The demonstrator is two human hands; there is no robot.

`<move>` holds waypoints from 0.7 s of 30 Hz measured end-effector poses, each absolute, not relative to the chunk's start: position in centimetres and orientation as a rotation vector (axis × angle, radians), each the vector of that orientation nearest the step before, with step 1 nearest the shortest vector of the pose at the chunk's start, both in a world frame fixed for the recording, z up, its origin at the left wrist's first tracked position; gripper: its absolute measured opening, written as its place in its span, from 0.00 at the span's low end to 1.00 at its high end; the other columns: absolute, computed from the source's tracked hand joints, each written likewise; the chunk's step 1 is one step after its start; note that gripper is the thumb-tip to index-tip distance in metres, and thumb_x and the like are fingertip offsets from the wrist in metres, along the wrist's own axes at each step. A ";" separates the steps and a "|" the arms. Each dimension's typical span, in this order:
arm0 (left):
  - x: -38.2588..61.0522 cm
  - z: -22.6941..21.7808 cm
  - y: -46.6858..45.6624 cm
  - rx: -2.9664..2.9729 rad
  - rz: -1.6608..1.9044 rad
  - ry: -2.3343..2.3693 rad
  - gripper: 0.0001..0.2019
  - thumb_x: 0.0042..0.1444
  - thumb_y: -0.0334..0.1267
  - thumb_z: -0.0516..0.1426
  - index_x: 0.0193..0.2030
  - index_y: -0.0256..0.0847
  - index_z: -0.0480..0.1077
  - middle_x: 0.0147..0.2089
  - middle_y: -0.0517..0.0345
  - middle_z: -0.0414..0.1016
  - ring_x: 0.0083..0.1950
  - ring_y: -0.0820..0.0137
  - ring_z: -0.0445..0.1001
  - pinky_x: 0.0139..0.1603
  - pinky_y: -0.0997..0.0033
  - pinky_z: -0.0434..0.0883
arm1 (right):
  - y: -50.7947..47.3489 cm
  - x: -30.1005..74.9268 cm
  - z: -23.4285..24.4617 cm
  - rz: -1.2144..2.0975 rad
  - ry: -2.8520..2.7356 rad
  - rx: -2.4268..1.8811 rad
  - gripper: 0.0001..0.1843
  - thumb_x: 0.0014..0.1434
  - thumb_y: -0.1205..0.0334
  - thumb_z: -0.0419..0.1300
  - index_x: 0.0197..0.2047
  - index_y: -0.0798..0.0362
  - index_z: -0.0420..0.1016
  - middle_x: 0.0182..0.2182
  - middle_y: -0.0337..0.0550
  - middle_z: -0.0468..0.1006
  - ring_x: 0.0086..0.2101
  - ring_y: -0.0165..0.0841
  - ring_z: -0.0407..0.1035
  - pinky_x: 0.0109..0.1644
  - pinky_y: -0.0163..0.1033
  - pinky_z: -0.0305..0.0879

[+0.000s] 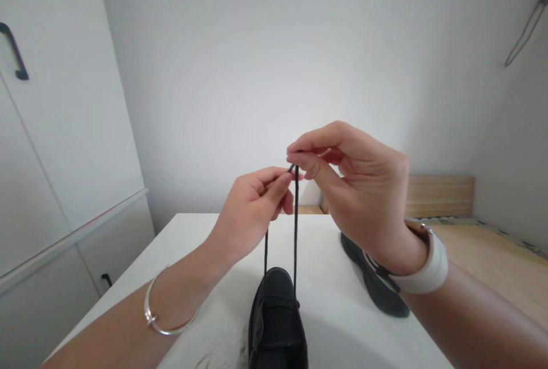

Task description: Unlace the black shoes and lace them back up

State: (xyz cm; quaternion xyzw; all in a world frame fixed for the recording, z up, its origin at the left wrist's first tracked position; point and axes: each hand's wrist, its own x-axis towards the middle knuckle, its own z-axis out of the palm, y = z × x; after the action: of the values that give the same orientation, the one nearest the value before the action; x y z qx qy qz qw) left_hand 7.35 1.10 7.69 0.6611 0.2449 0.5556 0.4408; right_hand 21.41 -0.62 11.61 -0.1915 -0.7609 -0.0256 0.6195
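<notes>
Shoelace [295,226] from shoe [280,323] to fingers [317,139]

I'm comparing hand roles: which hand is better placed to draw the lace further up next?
Probably the right hand: it pinches the black lace higher than the left hand, and one strand runs straight from its fingertips down to the shoe.

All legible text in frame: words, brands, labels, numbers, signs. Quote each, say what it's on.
None: no readable text anywhere in the picture.
No lettering shows on the black shoe, the pale wristband or the white cabinet.
The second shoe is partly hidden by the wrist; no text shows on its visible part.
</notes>
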 end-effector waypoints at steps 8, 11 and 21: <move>7.0 8.2 0.7 1.797 1.251 0.466 0.12 0.63 0.33 0.54 0.27 0.39 0.67 0.24 0.66 0.58 0.26 0.76 0.55 0.25 0.74 0.55 | 1.9 20.7 10.9 -0.015 -1.699 -0.510 0.06 0.59 0.71 0.66 0.35 0.50 0.79 0.33 0.35 0.80 0.37 0.30 0.73 0.46 0.39 0.71; 7.0 8.0 1.3 1.784 1.378 0.529 0.12 0.64 0.38 0.58 0.29 0.38 0.71 0.23 0.66 0.61 0.24 0.77 0.56 0.23 0.76 0.55 | 1.9 21.2 9.8 0.268 -1.669 -0.518 0.07 0.66 0.60 0.61 0.46 0.47 0.78 0.41 0.38 0.81 0.38 0.30 0.75 0.43 0.37 0.73; 7.4 7.7 1.0 1.848 1.581 0.579 0.11 0.62 0.34 0.61 0.28 0.39 0.76 0.25 0.66 0.72 0.28 0.76 0.72 0.29 0.79 0.69 | 1.2 21.3 5.5 0.711 -1.539 -0.360 0.10 0.66 0.59 0.63 0.49 0.36 0.81 0.50 0.33 0.81 0.48 0.34 0.75 0.45 0.39 0.77</move>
State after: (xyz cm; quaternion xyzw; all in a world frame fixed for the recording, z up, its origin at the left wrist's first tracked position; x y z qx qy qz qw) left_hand 7.38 0.99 7.75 0.7014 0.2199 0.6002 0.3153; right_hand 21.26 1.21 5.55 -0.1583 -0.6766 0.3125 0.6477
